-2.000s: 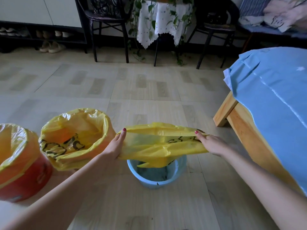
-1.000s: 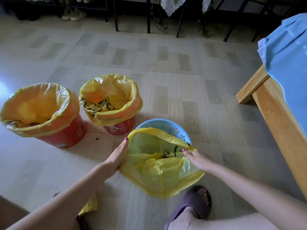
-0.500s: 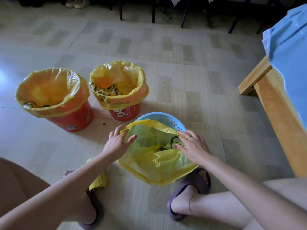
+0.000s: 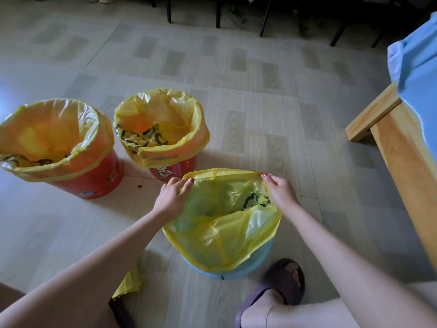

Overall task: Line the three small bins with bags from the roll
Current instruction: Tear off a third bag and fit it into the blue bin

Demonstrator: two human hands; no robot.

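A small blue bin [image 4: 238,268] stands on the floor in front of me with a yellow bag [image 4: 220,230] draped over its near rim and hanging into it. My left hand [image 4: 171,196] pinches the bag's far edge at the left. My right hand [image 4: 280,190] pinches the same edge at the right, stretching it over the far rim. Two red bins stand to the left, each lined with a yellow bag: a larger one [image 4: 92,178] and a smaller one [image 4: 175,169].
A piece of yellow bag material [image 4: 128,282] lies on the floor by my left leg. My right foot in a dark slipper [image 4: 279,287] is beside the blue bin. A wooden table [image 4: 402,147] with a blue cloth stands at the right. Chair legs line the far edge.
The view dropped lower and closer. Both hands moved from the bag's middle to its far edge and pulled it over the blue bin's far rim, so the rim is now covered.
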